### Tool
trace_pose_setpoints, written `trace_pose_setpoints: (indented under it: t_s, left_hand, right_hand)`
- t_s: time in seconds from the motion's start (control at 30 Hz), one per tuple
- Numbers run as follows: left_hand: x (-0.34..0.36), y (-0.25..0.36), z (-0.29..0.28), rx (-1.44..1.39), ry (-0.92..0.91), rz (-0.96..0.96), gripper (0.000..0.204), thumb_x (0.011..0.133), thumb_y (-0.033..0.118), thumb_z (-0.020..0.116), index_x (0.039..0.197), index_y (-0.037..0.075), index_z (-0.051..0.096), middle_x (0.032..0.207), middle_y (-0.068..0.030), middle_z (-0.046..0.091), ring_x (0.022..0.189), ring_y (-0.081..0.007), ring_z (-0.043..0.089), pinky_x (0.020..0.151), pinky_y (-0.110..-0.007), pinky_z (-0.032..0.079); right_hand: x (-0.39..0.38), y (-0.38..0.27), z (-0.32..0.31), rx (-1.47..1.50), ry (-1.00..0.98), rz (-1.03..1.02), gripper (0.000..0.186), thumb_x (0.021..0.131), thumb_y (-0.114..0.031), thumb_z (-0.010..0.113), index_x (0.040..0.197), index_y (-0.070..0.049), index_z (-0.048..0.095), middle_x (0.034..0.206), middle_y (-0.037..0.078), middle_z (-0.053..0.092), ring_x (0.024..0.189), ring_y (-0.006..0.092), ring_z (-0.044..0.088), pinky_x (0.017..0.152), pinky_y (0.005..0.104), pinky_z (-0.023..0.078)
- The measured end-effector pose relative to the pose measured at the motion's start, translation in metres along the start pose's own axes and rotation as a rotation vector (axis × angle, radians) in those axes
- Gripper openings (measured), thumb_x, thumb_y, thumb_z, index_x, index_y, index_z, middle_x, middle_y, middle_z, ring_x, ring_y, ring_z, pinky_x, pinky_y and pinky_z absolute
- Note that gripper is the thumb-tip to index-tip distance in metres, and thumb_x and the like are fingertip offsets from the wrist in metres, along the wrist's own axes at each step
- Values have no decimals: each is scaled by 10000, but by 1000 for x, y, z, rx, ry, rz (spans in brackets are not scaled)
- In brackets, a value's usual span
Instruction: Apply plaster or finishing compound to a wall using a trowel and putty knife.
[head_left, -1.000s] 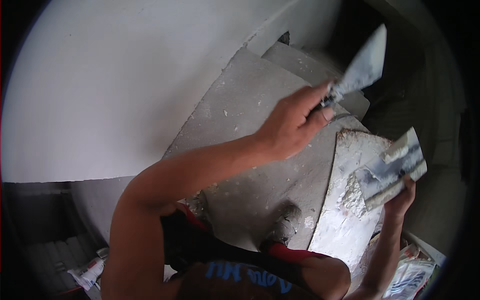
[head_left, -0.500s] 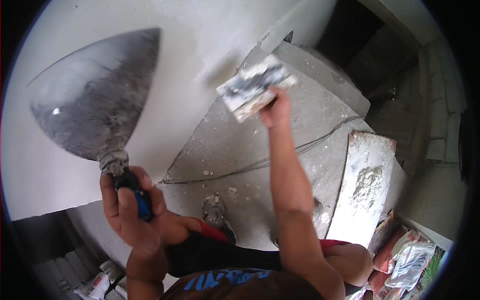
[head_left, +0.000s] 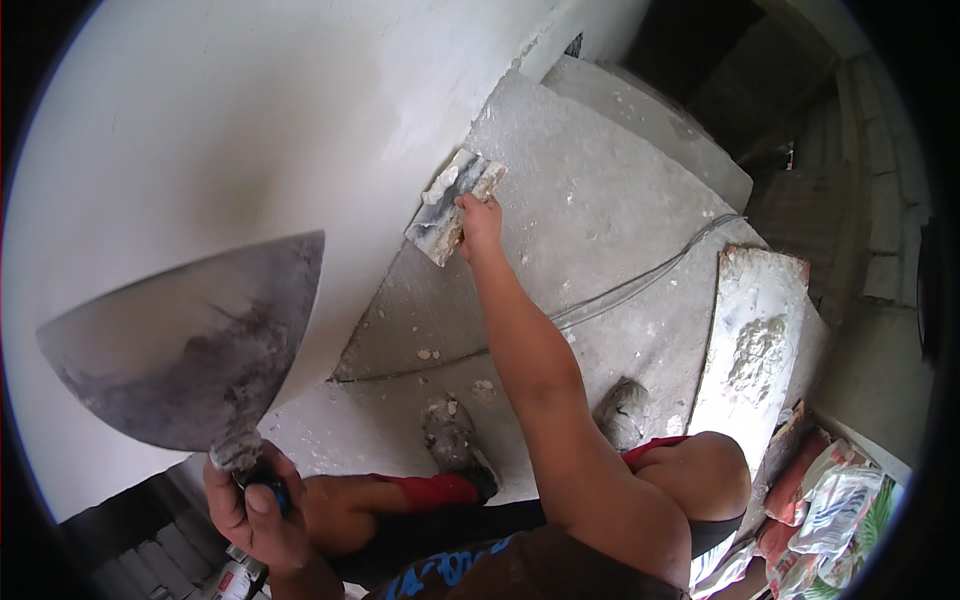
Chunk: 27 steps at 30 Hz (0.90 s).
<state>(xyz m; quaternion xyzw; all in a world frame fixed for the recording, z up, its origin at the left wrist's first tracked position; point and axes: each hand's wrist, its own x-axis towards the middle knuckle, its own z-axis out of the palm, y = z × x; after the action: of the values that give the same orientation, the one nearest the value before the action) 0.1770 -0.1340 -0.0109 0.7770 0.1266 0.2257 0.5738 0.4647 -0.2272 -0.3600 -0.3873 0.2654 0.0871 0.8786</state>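
My left hand (head_left: pixel 255 500) is closed on the handle of a wide putty knife, its grey, smeared blade (head_left: pixel 185 340) raised at the lower left. My right hand (head_left: pixel 480 225) is stretched forward, fingers wrapped on a rectangular steel trowel (head_left: pixel 440 205) with lumps of white compound on it. The trowel lies at the seam where the white plastered wall (head_left: pixel 250 100) meets the concrete landing (head_left: pixel 600 260); whether it touches the wall, I cannot tell. A white-smeared board (head_left: pixel 745 340) with a mound of compound lies to the right of my right arm.
A thin cable (head_left: pixel 660 270) crosses the landing. My two shoes (head_left: pixel 445 435) stand on the concrete. A concrete step (head_left: pixel 680 130) rises behind the landing. Sacks (head_left: pixel 830 510) are piled at the lower right, more items at the lower left, and a dark opening lies at the upper right.
The trowel has moved from beside the board leftward to the wall's foot. The putty knife has swung from the upper right to the left, then lower over the last half second.
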Motion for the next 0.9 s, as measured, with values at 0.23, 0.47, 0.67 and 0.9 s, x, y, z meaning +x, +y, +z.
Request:
trace_pose_setpoints:
  t_s: [0.23, 0.47, 0.67, 0.9]
  left_hand:
    - [2, 7, 11, 62, -55, -7, 445, 969, 311, 640, 1202, -44, 506, 827, -143, 605, 465, -82, 465, 393, -179, 340]
    - [-3, 6, 13, 82, -38, 8, 470, 960, 339, 656, 1203, -39, 518, 829, -148, 604, 461, -82, 461, 390, -180, 337]
    - [-1, 15, 16, 49, 43, 5, 484, 948, 328, 647, 1199, -63, 515, 766, -150, 602, 472, -97, 477, 424, -197, 355]
    - [0, 15, 15, -11, -20, 42, 497, 964, 289, 618, 1275, -71, 475, 811, -176, 597, 478, -99, 468, 421, -204, 347]
  right_hand:
    - [14, 9, 6, -206, 99, 54, 204, 784, -75, 643, 963, 13, 603, 815, 103, 632, 729, 242, 615, 678, 403, 517]
    - [21, 7, 12, -3, 55, 188, 223, 786, -68, 627, 980, 39, 599, 815, 124, 628, 715, 277, 638, 647, 425, 533]
    - [13, -26, 40, -86, -32, 77, 186, 793, -55, 617, 950, 44, 603, 801, 127, 625, 681, 252, 617, 626, 415, 527]
    - [-57, -102, 108, -113, -156, -110, 187, 808, -79, 630, 943, 50, 614, 797, 114, 635, 688, 215, 603, 648, 370, 510]
